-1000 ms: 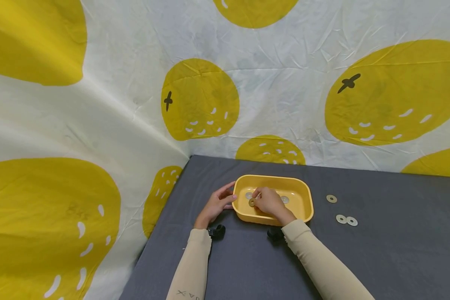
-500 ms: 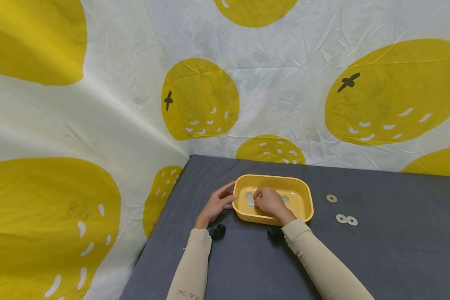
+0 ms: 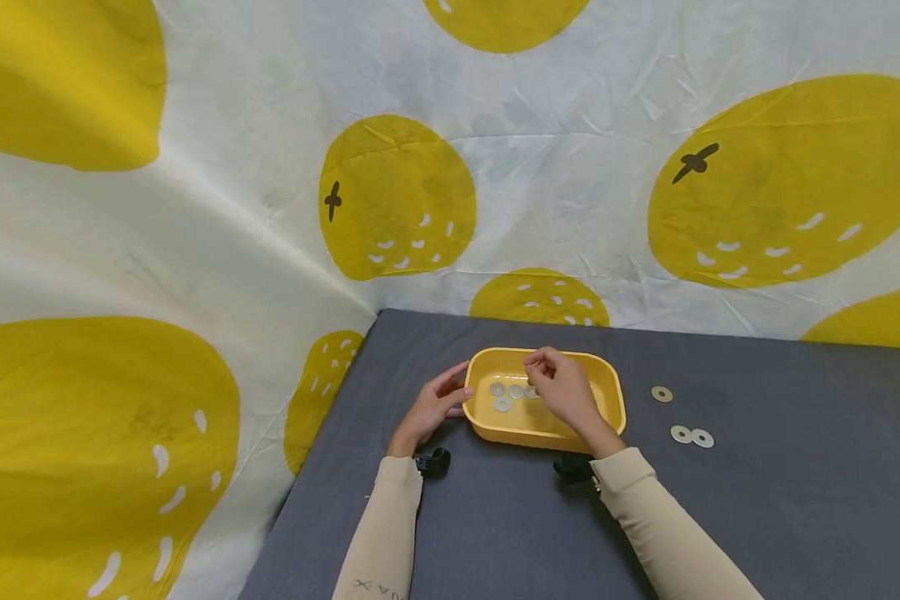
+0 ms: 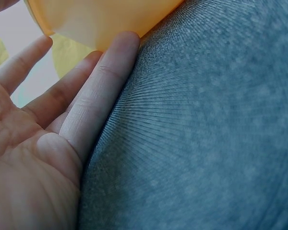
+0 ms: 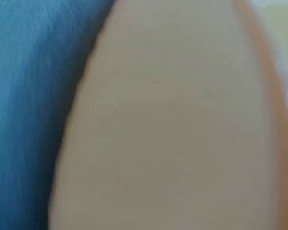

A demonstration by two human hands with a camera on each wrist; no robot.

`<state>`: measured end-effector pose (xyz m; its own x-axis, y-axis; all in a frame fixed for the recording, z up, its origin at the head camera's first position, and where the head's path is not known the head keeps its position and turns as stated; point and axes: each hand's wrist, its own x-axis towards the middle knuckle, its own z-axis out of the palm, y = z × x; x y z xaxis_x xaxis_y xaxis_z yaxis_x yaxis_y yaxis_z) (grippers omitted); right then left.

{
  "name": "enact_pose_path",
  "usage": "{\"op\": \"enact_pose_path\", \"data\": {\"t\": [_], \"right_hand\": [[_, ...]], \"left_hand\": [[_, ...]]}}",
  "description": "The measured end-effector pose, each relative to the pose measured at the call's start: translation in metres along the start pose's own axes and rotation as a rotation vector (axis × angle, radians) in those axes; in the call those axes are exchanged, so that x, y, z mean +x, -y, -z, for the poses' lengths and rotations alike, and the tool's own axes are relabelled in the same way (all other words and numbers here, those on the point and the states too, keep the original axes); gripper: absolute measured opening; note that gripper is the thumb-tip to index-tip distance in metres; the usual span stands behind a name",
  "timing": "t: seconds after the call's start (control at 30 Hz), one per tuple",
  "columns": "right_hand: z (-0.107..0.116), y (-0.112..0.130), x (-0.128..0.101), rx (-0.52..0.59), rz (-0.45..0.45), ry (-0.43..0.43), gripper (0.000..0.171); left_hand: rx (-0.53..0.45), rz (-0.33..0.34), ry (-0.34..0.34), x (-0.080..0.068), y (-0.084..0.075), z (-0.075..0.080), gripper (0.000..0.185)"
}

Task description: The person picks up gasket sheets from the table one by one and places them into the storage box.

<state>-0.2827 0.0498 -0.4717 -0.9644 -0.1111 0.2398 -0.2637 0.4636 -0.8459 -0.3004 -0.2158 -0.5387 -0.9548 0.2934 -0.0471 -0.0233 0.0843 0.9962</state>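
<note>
Steadying the yellow tray (washers inside), left hand.

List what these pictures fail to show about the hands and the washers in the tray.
- Right hand: head view too small to tell whether its curled fingertips pinch anything.
- Right wrist view: a blur of beige and blue; nothing identifiable.
- Washers in the tray: three show; the right hand may cover others.
- Left hand: wrist view cuts off the yellow tray; its contents are out of frame.
</note>
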Motion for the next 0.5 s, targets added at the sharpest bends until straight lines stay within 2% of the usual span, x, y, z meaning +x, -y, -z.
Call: {"op": "enact_pose_path", "data": {"t": [0.17, 0.4, 0.5], "right_hand": [[0.051, -0.009, -0.016, -0.045, 0.031, -0.092, 0.014], [0.125, -0.042, -0.047, -0.19, -0.043, -0.187, 0.022], [0.154, -0.059, -0.063, -0.25, -0.076, -0.175, 0.024]], "left_hand": [[-0.006, -0.005, -0.004, -0.001, -0.003, 0.0, 0.057], [0.005, -0.003, -0.008, -0.002, -0.003, 0.0, 0.056], [0.006, 0.002, -0.003, -0.002, -0.003, -0.001, 0.056]]}}
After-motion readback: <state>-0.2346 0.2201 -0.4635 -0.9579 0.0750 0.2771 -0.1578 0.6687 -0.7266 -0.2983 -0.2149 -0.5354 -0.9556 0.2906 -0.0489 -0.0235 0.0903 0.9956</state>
